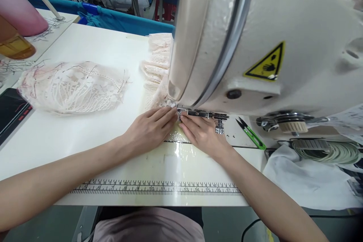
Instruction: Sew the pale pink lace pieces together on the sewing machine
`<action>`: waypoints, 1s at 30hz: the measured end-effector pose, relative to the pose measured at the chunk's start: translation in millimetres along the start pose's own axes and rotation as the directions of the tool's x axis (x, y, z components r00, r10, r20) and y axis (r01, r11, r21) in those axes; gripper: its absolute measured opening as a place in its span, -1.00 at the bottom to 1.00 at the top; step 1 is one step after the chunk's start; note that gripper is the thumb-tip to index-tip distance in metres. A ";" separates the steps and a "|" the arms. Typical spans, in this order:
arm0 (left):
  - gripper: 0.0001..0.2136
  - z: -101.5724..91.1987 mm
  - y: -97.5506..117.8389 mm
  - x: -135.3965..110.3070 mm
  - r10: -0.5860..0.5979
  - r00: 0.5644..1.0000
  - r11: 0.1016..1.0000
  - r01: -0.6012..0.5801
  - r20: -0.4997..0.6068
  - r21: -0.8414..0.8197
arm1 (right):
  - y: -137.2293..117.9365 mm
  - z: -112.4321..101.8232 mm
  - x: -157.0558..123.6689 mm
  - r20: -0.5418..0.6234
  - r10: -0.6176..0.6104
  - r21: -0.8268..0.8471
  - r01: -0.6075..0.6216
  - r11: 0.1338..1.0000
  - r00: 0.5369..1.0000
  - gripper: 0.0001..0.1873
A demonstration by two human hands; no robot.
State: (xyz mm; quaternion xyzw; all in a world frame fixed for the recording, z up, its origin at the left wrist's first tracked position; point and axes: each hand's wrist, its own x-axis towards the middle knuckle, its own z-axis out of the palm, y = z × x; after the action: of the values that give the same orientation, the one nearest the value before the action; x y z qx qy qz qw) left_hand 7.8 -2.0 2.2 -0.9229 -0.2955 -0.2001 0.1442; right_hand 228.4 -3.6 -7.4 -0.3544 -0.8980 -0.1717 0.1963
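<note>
On the bench (pixel 56 140), away from its front edge, the left hand (pixel 151 130) and right hand (pixel 204 135) sit by lace (pixel 157 70) under the sewing machine (pixel 306 45); I can't tell if either grip pinches.

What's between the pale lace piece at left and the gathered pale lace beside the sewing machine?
Only white tabletop, plus stray threads edging the left lace piece; head view.

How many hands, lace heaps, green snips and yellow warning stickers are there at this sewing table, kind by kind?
Hands: 2 (left hand, right hand)
Lace heaps: 2 (one beside the machine, one further left)
Green snips: 1
Yellow warning sticker: 1
Total: 6
</note>
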 end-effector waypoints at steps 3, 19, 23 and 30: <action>-0.69 0.4 1.1 -1.1 0.014 1.000 0.999 -0.014 -0.006 0.033 | 1.2 1.6 -1.3 -0.013 0.048 0.071 -0.047 0.996 0.999 -0.77; -0.70 3.5 -3.8 0.3 -0.017 0.999 1.000 0.017 -0.039 -0.018 | -0.7 6.5 -4.7 0.043 0.153 0.198 -0.159 0.967 0.987 -0.72; -0.70 4.0 -4.5 -0.4 -0.050 0.999 0.996 0.048 -0.019 -0.069 | -1.1 4.5 -3.7 0.020 0.158 0.157 -0.159 0.975 0.987 -0.71; -0.68 4.1 -4.4 -0.5 -0.038 0.999 0.998 0.037 -0.014 -0.041 | -2.6 -3.3 2.2 -0.050 0.181 0.014 -0.180 0.984 0.982 -0.75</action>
State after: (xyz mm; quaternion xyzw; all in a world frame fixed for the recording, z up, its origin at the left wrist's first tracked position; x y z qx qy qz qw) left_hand 6.0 2.9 -1.0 -0.9185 -0.3075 -0.2156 0.1238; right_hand 225.9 -5.6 -3.9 -0.4289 -0.8577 -0.1578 0.2356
